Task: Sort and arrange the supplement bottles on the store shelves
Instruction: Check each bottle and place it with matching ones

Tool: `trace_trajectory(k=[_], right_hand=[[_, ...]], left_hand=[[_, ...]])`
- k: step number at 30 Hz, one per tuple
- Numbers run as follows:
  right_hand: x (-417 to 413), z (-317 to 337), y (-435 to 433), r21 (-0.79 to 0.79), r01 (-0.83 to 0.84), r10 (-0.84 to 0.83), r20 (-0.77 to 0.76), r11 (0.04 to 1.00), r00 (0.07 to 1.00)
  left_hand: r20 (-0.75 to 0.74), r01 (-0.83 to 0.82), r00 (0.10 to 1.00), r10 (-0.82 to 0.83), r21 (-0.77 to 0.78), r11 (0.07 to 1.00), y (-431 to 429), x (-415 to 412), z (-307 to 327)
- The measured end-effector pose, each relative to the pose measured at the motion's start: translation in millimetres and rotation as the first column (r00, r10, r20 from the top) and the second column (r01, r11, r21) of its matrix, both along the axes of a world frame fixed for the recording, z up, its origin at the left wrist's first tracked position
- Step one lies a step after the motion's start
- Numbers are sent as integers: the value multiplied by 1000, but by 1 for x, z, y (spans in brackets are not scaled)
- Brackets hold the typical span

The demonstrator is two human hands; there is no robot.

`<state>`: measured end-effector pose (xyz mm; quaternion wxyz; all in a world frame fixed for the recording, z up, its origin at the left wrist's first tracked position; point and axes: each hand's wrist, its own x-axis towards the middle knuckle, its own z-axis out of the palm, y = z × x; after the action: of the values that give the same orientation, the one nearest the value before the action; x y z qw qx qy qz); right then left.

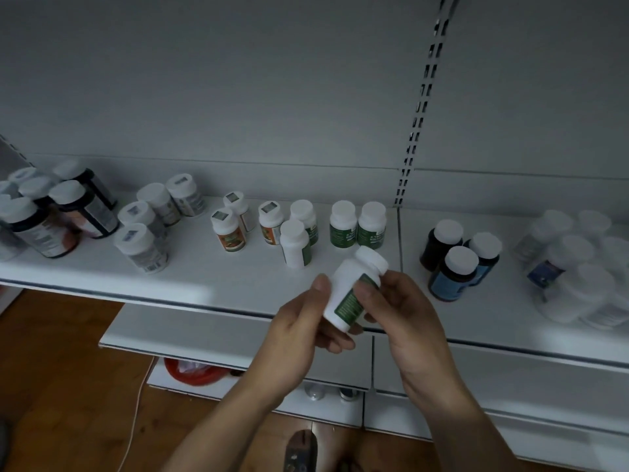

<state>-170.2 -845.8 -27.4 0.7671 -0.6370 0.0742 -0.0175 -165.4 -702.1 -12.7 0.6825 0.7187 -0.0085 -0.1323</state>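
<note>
1. The white shelf (pixel 211 277) carries clusters of supplement bottles (pixel 146 248), with a green-labelled pair (pixel 343 233) upright near its middle.
2. The left grip (pixel 306 325) and right grip (pixel 401 311) both grasp one tilted bottle (pixel 343 284).
3. That bottle, white with a green label, is above the shelf's front edge.

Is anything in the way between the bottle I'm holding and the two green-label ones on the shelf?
Nothing visible. The bottle, held in the left hand and right hand, hangs just in front of the green pair on the shelf, with no other bottle between them.
</note>
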Motion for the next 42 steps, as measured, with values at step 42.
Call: trace_trajectory(k=[42], right_hand=[[138, -3, 48, -940, 81, -102, 49, 330, 994]], left_hand=[[253, -65, 966, -57, 450, 891, 85, 112, -80]])
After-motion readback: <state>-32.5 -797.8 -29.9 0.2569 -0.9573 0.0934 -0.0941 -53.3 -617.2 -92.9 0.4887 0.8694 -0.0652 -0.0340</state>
